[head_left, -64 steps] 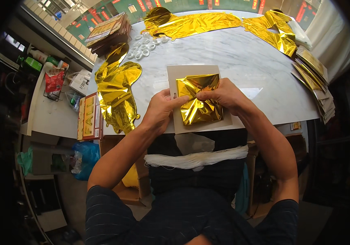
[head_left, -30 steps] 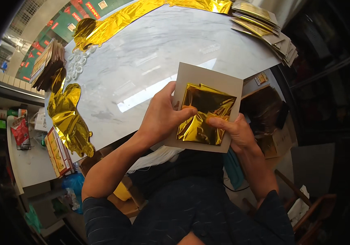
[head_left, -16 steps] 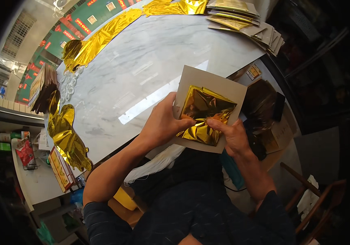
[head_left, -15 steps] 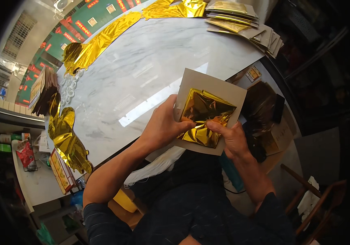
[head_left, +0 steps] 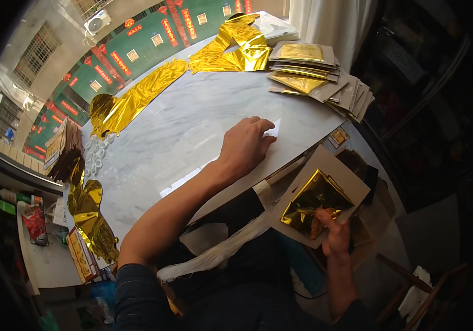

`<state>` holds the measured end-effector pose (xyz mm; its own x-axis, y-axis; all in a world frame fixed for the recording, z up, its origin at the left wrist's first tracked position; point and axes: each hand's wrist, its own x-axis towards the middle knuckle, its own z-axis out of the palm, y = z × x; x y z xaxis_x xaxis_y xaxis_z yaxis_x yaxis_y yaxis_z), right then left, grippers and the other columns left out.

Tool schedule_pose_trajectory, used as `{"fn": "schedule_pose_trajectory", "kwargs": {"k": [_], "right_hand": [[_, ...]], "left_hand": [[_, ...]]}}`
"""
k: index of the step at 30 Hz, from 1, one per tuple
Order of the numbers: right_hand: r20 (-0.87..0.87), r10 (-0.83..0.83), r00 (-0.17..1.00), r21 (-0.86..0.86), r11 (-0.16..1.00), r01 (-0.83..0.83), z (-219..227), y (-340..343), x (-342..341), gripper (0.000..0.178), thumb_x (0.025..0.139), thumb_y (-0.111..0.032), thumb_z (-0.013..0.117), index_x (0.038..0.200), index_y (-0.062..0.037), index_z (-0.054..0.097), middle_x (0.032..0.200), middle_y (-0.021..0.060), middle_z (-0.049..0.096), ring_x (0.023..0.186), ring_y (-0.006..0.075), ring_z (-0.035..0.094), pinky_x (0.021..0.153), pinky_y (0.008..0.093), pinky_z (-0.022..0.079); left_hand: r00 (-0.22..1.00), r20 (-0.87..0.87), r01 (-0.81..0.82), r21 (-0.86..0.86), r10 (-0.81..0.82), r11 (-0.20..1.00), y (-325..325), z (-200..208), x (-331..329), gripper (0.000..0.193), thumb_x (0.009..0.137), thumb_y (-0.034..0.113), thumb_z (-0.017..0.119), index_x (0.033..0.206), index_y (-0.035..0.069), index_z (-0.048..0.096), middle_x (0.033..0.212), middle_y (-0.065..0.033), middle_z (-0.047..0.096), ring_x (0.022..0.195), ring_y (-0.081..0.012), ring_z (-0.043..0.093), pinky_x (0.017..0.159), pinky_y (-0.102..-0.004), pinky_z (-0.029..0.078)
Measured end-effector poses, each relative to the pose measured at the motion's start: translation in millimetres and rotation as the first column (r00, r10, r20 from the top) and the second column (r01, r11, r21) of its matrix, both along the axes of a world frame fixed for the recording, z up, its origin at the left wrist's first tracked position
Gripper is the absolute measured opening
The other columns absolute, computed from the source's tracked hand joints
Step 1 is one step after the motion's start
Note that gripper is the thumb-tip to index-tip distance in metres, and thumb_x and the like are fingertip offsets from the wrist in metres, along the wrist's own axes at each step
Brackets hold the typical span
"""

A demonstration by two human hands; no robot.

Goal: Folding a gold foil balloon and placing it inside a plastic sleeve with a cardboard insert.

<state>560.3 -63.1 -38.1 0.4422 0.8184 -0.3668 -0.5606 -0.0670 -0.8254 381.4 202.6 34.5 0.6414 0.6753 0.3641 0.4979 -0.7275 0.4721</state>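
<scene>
My right hand [head_left: 336, 234] grips a pale square card [head_left: 305, 174] with a folded gold foil balloon [head_left: 322, 193] lying on it, the thumb pressing on the foil. The card is held past the table's near edge, at the right. My left hand [head_left: 247, 144] is over the white marble-look table [head_left: 192, 132], fingers bent and apart from the thumb, with nothing seen between them. Whether it touches the tabletop I cannot tell. Below it, a bundle of white string [head_left: 220, 251] hangs across my lap.
A stack of cards with folded gold foil [head_left: 308, 69] stands at the far right. Flat gold foil balloons [head_left: 142, 96] line the far and left edges. Small white rings [head_left: 97, 154] lie at the left, near a pile of packets [head_left: 62, 146]. A white curtain [head_left: 327, 25] hangs behind.
My left hand has let go of the foil and card and moved up and right over the table. My right hand has carried the card lower and to the right.
</scene>
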Motion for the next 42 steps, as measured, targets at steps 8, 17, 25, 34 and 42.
{"fn": "schedule_pose_trajectory", "kwargs": {"k": [8, 17, 25, 34, 42], "right_hand": [[0.009, -0.087, 0.996, 0.032, 0.996, 0.087, -18, -3, 18, 0.044, 0.091, 0.002, 0.073, 0.133, -0.0070, 0.061, 0.115, 0.0056, 0.068, 0.099, 0.0174, 0.070, 0.085, 0.0332, 0.060], [0.011, -0.062, 0.998, 0.134, 0.989, 0.060, 2, 40, -4, 0.061, 0.089, 0.006, 0.070, 0.147, -0.0056, 0.053, 0.133, 0.0091, 0.065, 0.121, 0.0232, 0.064, 0.104, 0.0401, 0.056], [0.106, -0.097, 0.990, 0.044, 0.995, 0.093, 21, 55, -24, 0.050, 0.081, 0.000, 0.074, 0.130, 0.0017, 0.064, 0.119, 0.0115, 0.070, 0.110, 0.0228, 0.067, 0.100, 0.0363, 0.055], [0.220, 0.145, 0.965, -0.078, 0.988, -0.131, 12, 66, -24, 0.038, 0.085, 0.002, 0.072, 0.122, 0.0011, 0.065, 0.103, 0.0100, 0.073, 0.092, 0.0191, 0.070, 0.083, 0.0332, 0.057], [0.018, 0.014, 1.000, -0.020, 1.000, -0.014, 9, 80, -33, 0.039, 0.085, 0.003, 0.073, 0.123, 0.0008, 0.065, 0.102, 0.0093, 0.074, 0.092, 0.0188, 0.070, 0.083, 0.0326, 0.057]], "left_hand": [[0.996, -0.015, 0.089, -0.066, -0.090, 0.994, 4, -9, 16, 0.020, 0.091, 0.013, 0.076, 0.109, 0.004, 0.076, 0.108, -0.0153, 0.074, 0.106, -0.0352, 0.068, 0.092, -0.0446, 0.056], [0.992, -0.064, -0.069, 0.470, 0.112, 0.880, 215, 33, 81, 0.030, 0.091, 0.014, 0.076, 0.113, -0.003, 0.064, 0.111, -0.0231, 0.066, 0.110, -0.0397, 0.064, 0.093, -0.0479, 0.053], [0.988, -0.145, 0.033, 0.523, 0.051, 0.852, 324, 16, 178, 0.039, 0.085, 0.025, 0.082, 0.106, -0.002, 0.064, 0.112, -0.0210, 0.067, 0.114, -0.0361, 0.062, 0.102, -0.0434, 0.049], [0.964, -0.235, 0.012, 0.496, 0.121, 0.868, 367, 1, 194, 0.026, 0.091, 0.028, 0.071, 0.085, 0.002, 0.075, 0.087, -0.0241, 0.075, 0.086, -0.0402, 0.075, 0.078, -0.0502, 0.058], [0.964, -0.110, -0.211, 0.245, 0.243, 0.946, 366, 19, 194, 0.019, 0.091, 0.017, 0.067, 0.098, 0.005, 0.079, 0.095, -0.0231, 0.077, 0.088, -0.0413, 0.076, 0.079, -0.0507, 0.061]]}}
